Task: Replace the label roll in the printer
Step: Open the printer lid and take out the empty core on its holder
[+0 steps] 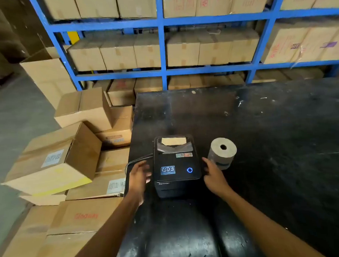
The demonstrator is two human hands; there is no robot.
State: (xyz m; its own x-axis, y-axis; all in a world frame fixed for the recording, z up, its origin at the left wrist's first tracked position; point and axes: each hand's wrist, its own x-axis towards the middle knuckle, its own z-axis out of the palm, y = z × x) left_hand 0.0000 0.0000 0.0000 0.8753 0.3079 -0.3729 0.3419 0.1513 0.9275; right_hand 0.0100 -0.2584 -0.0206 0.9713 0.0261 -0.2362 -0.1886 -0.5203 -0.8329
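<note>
A black label printer (175, 165) sits near the left edge of the dark table (271, 142), lid closed, with a blue ring light lit on top and a pale roll showing through its rear window. A spare label roll (222, 155) stands on end just right of it. My left hand (139, 176) hovers beside the printer's left side, fingers spread. My right hand (214, 176) is at the printer's right side, fingers apart, between the printer and the roll. Neither hand holds anything.
A black cable (139, 160) runs off the printer's left side over the table edge. Stacked cardboard boxes (70, 163) crowd the floor left of the table. Blue shelving (162, 50) full of cartons stands behind. Small white scraps lie on the far tabletop.
</note>
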